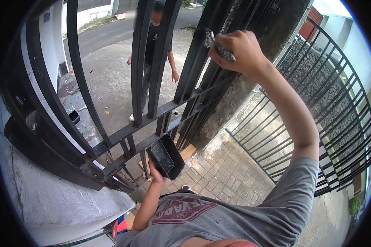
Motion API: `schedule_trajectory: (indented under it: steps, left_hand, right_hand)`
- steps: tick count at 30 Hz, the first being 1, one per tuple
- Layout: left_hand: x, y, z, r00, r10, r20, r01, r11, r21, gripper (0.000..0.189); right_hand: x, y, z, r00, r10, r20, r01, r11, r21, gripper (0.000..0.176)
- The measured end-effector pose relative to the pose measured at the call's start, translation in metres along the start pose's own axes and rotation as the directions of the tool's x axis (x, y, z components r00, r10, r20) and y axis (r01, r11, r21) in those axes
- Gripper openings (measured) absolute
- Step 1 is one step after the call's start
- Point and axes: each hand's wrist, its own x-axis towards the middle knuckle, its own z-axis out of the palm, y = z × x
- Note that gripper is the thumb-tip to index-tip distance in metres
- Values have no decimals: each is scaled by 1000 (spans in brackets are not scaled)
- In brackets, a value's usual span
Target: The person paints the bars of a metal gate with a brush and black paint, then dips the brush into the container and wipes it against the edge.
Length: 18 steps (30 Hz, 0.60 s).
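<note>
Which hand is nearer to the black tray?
Left: the left hand holds the tray; the right hand is away from it, up by the gate, gripping a brush.

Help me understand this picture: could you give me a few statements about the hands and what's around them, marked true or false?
1. The right hand holds a brush. True.
2. The left hand holds a black tray. True.
3. The brush is held lower than the black tray. False: the brush is raised well above it.
4. Another person stands beyond the bars of the black gate. True.
5. The worker's top is bright yellow. False: it is a grey shirt with a reddish print.
6. The ground at the worker's feet is grass. False: it is block paving.
</note>
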Motion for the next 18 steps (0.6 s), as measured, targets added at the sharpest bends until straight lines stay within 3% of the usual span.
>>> schedule_trajectory:
  steps: [1, 3, 4, 7, 8, 9, 11, 12, 13, 15, 17, 18]
  left_hand:
    - [0, -1, 1, 1000, -5, -5, 5, 1000, -10, 69]
    - [-1, -2, 1, 1000, -18, -19, 17, 999, -31, 65]
    - [-2, -3, 2, 1000, -14, -15, 14, 1000, -20, 66]
    - [2, -4, 6, 1000, 3, 9, -3, 1000, -1, 67]
    - [2, -4, 5, 1000, 4, 17, -4, 1000, 1, 68]
    - [1, -4, 4, 1000, 2, 25, -3, 1000, 4, 69]
    - [4, -10, -4, 1000, 2, 28, -2, 1000, -5, 70]
    - [5, -12, -7, 999, -1, 33, 1, 1000, -9, 70]
    - [4, -11, -8, 999, -4, 37, 4, 1000, -8, 71]
    - [1, -11, -10, 1000, -20, 13, 20, 1000, -5, 70]
    - [2, -12, -16, 1000, -23, -13, 23, 1000, -3, 70]
    - [0, -11, -13, 999, -11, -31, 12, 1000, 7, 70]
  right_hand:
    - [7, 15, -6, 990, 104, -97, -105, 994, -11, 35]
    - [18, 37, -12, 910, 82, -407, -106, 994, -36, 32]
    - [21, 40, -16, 923, 51, -382, -73, 996, -42, 29]
    - [18, 9, -7, 986, -6, -167, -8, 996, -87, 26]
    - [15, 6, 2, 990, -114, -86, 111, 993, -37, 27]
    - [16, -9, -3, 986, -129, 103, 121, 989, 82, 25]
    - [14, -28, 11, 957, -68, 283, 17, 984, 180, 26]
    - [23, -27, 10, 903, 14, 429, -18, 1000, 5, 28]
    - [24, -13, 16, 960, 72, 269, -118, 981, 157, 29]
    - [37, 12, 8, 983, 179, -42, -173, 979, 109, 29]
    - [53, 29, -14, 943, 157, -294, -185, 980, -70, 28]
    - [61, 38, -25, 897, 14, -441, -89, 985, -149, 25]
